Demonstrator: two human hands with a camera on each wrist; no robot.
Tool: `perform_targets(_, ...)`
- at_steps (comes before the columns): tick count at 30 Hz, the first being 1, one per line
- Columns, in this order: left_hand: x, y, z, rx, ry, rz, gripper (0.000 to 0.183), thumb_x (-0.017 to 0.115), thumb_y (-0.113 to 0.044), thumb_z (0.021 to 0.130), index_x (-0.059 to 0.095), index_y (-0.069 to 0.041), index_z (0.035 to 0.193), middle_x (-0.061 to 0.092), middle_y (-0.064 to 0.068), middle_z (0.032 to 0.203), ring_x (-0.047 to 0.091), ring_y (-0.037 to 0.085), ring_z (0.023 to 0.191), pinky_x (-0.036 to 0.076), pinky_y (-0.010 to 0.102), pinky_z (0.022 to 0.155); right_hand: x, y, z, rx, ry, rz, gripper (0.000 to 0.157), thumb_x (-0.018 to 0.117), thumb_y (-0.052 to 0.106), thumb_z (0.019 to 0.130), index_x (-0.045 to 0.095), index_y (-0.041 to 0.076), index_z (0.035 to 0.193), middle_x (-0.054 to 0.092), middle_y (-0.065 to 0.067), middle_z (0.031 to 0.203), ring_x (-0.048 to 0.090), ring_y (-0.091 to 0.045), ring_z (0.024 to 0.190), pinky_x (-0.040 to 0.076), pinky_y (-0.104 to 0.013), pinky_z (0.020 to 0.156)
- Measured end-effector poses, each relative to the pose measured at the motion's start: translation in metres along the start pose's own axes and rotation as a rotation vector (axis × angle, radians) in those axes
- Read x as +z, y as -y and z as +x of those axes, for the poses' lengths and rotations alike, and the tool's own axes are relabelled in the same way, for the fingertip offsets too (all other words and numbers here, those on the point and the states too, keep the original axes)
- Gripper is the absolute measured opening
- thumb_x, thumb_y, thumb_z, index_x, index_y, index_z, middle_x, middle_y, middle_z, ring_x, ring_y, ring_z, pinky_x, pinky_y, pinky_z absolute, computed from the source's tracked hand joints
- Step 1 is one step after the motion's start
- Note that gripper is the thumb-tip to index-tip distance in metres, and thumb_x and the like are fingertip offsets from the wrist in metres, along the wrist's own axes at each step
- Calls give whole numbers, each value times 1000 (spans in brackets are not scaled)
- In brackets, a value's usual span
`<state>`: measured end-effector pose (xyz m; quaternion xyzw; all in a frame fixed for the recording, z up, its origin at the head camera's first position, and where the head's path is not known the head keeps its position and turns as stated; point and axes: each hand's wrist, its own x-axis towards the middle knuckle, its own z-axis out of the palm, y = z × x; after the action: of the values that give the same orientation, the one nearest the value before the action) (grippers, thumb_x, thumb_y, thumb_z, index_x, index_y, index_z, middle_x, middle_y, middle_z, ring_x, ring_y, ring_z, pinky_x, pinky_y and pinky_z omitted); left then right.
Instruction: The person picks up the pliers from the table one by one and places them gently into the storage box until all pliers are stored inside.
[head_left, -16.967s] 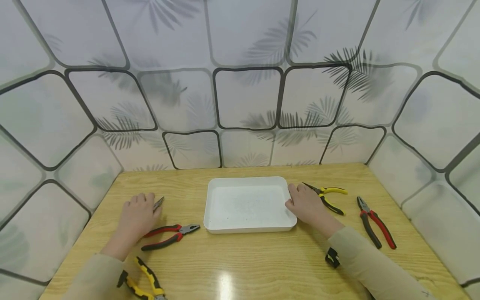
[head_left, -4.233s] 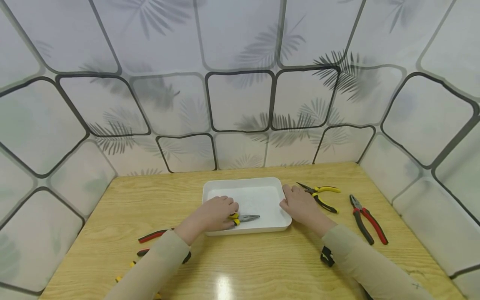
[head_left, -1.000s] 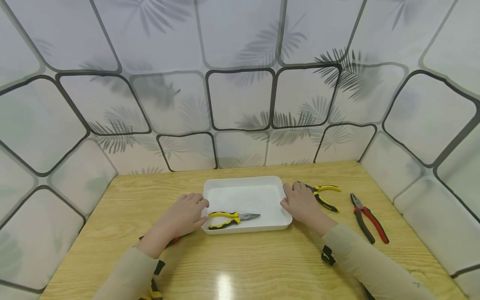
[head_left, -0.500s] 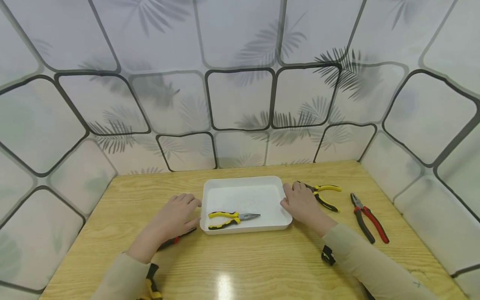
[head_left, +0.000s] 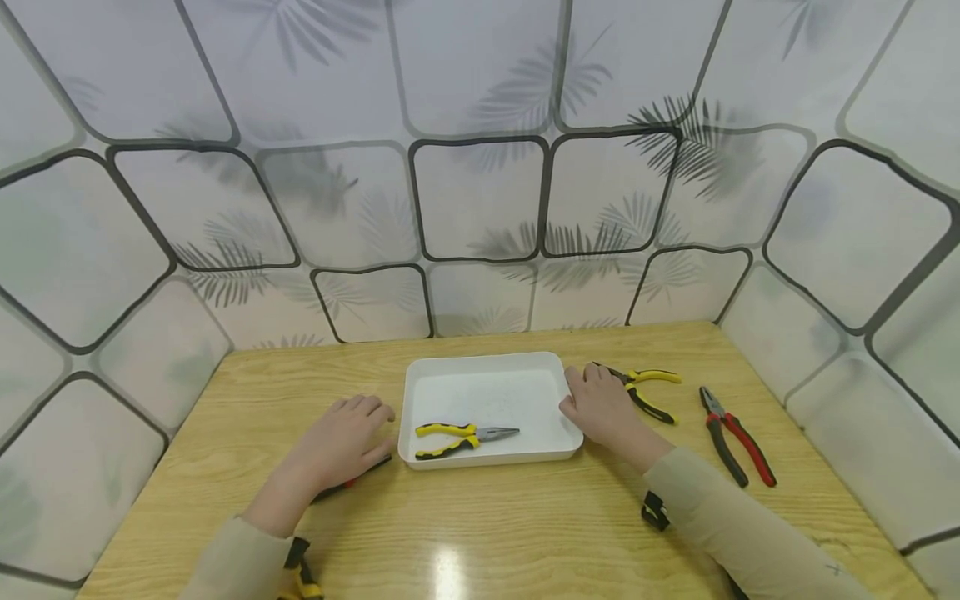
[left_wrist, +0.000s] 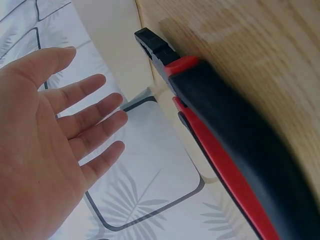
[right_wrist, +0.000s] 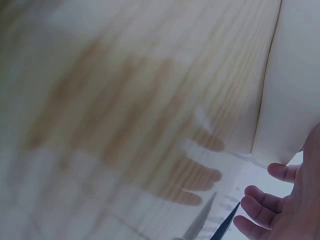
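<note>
Head view: the white tray (head_left: 491,392) sits on the wooden bench (head_left: 480,525), with yellow-and-black pliers (head_left: 474,434) lying inside along its near side, nose to the right. The right hand (head_left: 603,412) holds the tray's right rim, thumb over the edge. The left hand (head_left: 341,442) is just left of the tray, fingers loosely extended and holding nothing; it is above red-and-black pliers (head_left: 349,484) and hides much of them. The left sleeve (head_left: 238,560) partly covers a second yellow-and-black pair (head_left: 306,586) at the near edge of the view. Just beyond the right hand, which blocks part of its nose, lies a slim yellow-handled pair (head_left: 632,383); further right is another red-handled pair (head_left: 726,423). A leaf-patterned backdrop (head_left: 480,200) closes off the back and sides.

Left wrist view: the left hand shows its palm, fingers spread and thumb well apart. The red-and-black pliers loom close to the lens, beside the fingers but outside their grasp.

Right wrist view: the fingers lie along the outside of the tray's wall, thumb hidden. A dark pointed tip (right_wrist: 226,222) is near the lowest finger; the bench mirrors the fingers.
</note>
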<state>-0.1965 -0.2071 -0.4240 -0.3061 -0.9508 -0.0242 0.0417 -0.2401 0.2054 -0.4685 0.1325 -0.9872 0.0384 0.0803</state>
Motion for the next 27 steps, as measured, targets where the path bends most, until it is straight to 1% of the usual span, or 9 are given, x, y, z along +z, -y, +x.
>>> perform_targets(3, 1, 1, -2, -11, 3, -2, 29, 69, -31, 104, 68, -10, 123, 68, 10, 123, 65, 34, 121, 51, 57, 106, 0, 0, 0, 2, 7, 2, 14, 54, 21, 99, 53, 7, 101, 52, -16, 92, 47, -32, 82, 42, -45, 71)
perform_targets(8, 2, 2, -5, -19, -5, -8, 30, 71, -31, 103, 67, -9, 123, 68, 9, 122, 65, 34, 119, 51, 57, 106, 0, 0, 0, -2, 6, -3, 14, 54, 21, 99, 51, 8, 97, 51, -15, 91, 46, -31, 81, 42, -44, 70)
perform_targets(14, 2, 3, -8, -38, -2, -21, 31, 71, -31, 102, 67, -9, 124, 68, 9, 124, 64, 33, 120, 50, 57, 107, 2, -1, 1, -3, 3, -4, 15, 53, 22, 99, 53, 8, 100, 51, -15, 92, 47, -32, 82, 43, -45, 71)
perform_targets(23, 1, 3, -12, -55, -12, -35, 30, 72, -31, 102, 68, -9, 122, 68, 8, 119, 65, 32, 116, 51, 56, 104, 2, -1, 0, -6, 4, 4, 14, 54, 22, 99, 49, 10, 95, 49, -14, 90, 45, -31, 80, 41, -44, 70)
perform_targets(27, 1, 3, -14, -55, -14, -39, 30, 72, -31, 101, 68, -9, 122, 67, 7, 119, 65, 31, 115, 51, 55, 103, 3, -1, 0, -5, 4, 5, 14, 52, 22, 98, 50, 9, 96, 49, -15, 90, 45, -31, 81, 42, -45, 70)
